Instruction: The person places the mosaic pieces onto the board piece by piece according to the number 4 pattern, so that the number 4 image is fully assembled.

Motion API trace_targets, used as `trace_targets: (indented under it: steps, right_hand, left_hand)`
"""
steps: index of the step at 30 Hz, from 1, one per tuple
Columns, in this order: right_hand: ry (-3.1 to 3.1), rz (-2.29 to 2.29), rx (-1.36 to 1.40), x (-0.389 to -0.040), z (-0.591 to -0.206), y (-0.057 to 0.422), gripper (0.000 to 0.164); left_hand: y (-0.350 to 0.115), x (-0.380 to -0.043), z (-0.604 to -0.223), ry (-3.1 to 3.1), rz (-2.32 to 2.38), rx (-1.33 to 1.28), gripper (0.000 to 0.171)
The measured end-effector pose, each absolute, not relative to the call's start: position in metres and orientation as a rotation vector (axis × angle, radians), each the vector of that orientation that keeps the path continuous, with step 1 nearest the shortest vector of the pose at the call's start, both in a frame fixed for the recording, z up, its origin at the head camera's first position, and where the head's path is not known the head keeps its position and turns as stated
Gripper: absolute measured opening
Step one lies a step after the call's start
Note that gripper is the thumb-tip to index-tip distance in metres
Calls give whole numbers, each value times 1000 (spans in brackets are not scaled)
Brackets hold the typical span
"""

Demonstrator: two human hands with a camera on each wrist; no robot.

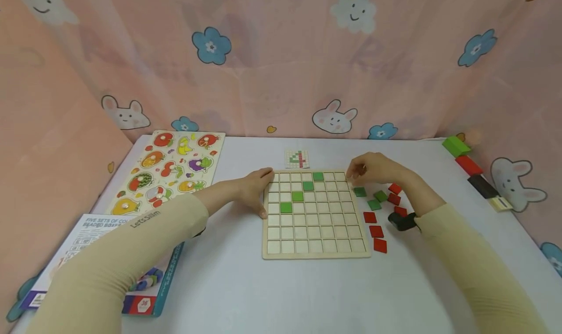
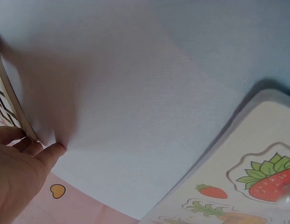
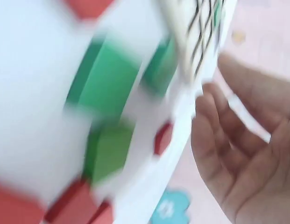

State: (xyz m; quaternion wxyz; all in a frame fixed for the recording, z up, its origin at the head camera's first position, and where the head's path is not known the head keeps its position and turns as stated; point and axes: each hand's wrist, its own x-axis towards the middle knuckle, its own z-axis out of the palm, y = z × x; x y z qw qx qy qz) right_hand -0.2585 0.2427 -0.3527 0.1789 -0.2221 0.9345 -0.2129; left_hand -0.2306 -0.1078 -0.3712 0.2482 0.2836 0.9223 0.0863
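A light wooden grid board (image 1: 338, 246) lies on the white table, with several green tiles (image 1: 286, 207) set in a diagonal of its squares. My left hand (image 1: 252, 187) rests along the board's upper left edge, thumb lower down and fingers at the far corner, as the left wrist view also shows. My right hand (image 1: 373, 169) is by the far right corner, its fingers loosely bent. In the right wrist view nothing shows between thumb and fingertips. Loose green tiles (image 1: 374, 205) and several red tiles (image 1: 376, 231) lie right of the board, below that hand.
A small pattern card (image 1: 297, 159) lies behind the board. Left of it are a fruit picture puzzle (image 1: 175, 151) and a book (image 1: 94, 231). At the far right edge stands a row of green, red, black and cream blocks (image 1: 469, 165). A pink curtain (image 1: 272, 80) hangs behind.
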Motion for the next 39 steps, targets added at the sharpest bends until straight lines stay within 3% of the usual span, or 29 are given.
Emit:
trace_targets:
  steps: [9, 24, 32, 39]
  right_hand:
    - [2500, -611, -543, -260, -364, 270, 24]
    - [2566, -712, -562, -258, -356, 258, 15]
    - [2547, -1038, -607, -240, -352, 205, 17]
    - [2442, -990, -827, -213, -363, 143, 14]
  left_hand:
    - [-109, -231, -372, 2513, 242, 782, 124]
    - [-109, -231, -371, 2513, 249, 760, 123]
    - [-110, -231, -373, 2517, 247, 765, 123]
    - [-109, -230, -372, 2508, 269, 758, 124]
